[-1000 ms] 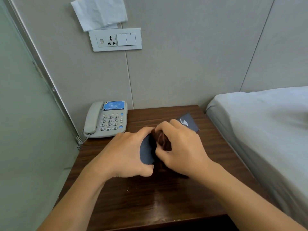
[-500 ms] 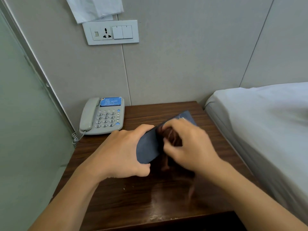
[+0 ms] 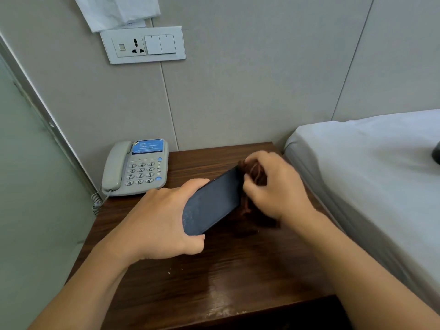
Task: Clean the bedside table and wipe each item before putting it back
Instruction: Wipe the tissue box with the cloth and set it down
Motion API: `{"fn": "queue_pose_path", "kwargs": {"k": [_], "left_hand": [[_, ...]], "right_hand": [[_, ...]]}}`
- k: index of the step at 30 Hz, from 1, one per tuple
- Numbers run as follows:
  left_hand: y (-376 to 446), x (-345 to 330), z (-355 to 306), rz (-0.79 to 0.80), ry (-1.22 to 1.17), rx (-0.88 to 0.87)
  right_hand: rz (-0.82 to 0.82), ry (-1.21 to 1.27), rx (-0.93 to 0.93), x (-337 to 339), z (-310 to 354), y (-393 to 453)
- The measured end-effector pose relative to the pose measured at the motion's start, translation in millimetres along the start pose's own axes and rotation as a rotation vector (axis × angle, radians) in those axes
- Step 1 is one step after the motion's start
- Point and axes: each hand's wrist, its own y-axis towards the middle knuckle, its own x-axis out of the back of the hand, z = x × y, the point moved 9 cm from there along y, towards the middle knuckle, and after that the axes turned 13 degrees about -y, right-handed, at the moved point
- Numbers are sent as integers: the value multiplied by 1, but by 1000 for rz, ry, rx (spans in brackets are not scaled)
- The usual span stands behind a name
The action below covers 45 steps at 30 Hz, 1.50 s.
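A flat dark blue card-like item (image 3: 212, 203) is held above the dark wooden bedside table (image 3: 214, 282). My left hand (image 3: 162, 222) grips its near end, thumb below and fingers on top. My right hand (image 3: 273, 186) clutches a bunched dark brown cloth (image 3: 254, 172) against the item's far end. Part of the cloth hangs down under my right hand. A grey desk telephone (image 3: 135, 167) with a blue label sits at the table's back left corner.
A bed with a grey sheet (image 3: 369, 175) borders the table on the right. A glass panel (image 3: 28, 186) stands to the left. On the wall behind are a socket and switch plate (image 3: 142, 45) and a white tissue (image 3: 116, 10) above it.
My right hand slid the cloth along the dark item from its middle to its far end, uncovering most of its face. My left hand kept its grip.
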Motion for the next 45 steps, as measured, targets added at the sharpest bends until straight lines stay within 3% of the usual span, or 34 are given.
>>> {"fn": "queue_pose_path", "kwargs": {"k": [4, 11, 16, 18, 24, 28, 32, 39, 45], "left_hand": [[-1, 1, -1, 3, 10, 12], [-2, -2, -4, 8, 69, -8], [-4, -5, -6, 34, 59, -13], [-4, -6, -9, 34, 79, -22], [-5, -5, -8, 9, 65, -30], [-6, -6, -5, 7, 66, -41], [-11, 1, 3, 4, -27, -48], [-16, 7, 0, 83, -90, -43], [-8, 0, -31, 41, 185, -100]], "right_hand": [[-31, -9, -155, 1, -24, 19], [35, 29, 80, -4, 25, -7], [-39, 48, -247, 4, -43, 21], [-23, 41, -284, 6, -50, 20], [21, 32, 81, 1, 16, -17], [-27, -7, -160, 7, -39, -1], [-35, 178, -342, 14, -92, -2], [31, 518, -195, 14, -80, -8], [45, 611, -105, 19, -55, -16]]}}
